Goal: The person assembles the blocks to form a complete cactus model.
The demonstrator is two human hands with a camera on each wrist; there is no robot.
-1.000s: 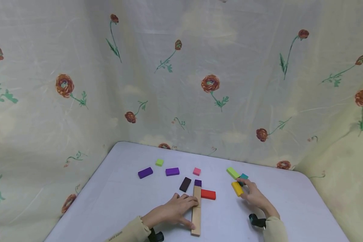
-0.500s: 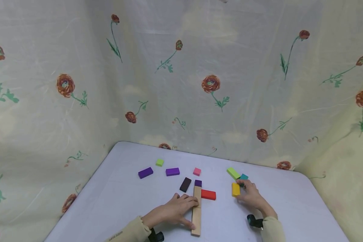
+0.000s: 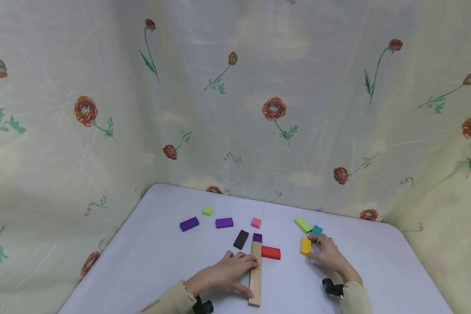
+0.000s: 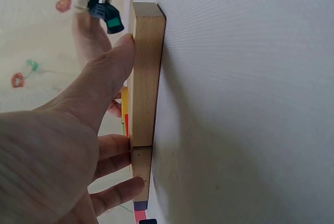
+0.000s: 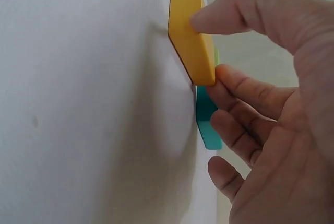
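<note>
Two plain wooden blocks lie end to end in a line: a nearer one (image 3: 254, 285) and a farther one (image 3: 256, 253), with a small dark purple block (image 3: 257, 237) at the far end. My left hand (image 3: 229, 272) rests along the left side of this line, thumb on the nearer block and fingertips on the farther one, fingers extended. My right hand (image 3: 329, 255) pinches a yellow block (image 3: 305, 247) between thumb and index finger, at its two ends in the right wrist view. A teal block (image 5: 209, 117) lies just beyond it, partly behind the fingers.
A red block (image 3: 271, 252) touches the wooden line's right side. Left of the line lies a dark brown block (image 3: 241, 239). Farther back are two purple blocks, a pink block (image 3: 256, 223) and a small green block (image 3: 207, 211). A longer green block (image 3: 303, 225) lies beside the teal one.
The yellow block has turned from slanted to nearly straight, and my right hand shifted slightly left with it, then a little back. My left hand has stayed put.
</note>
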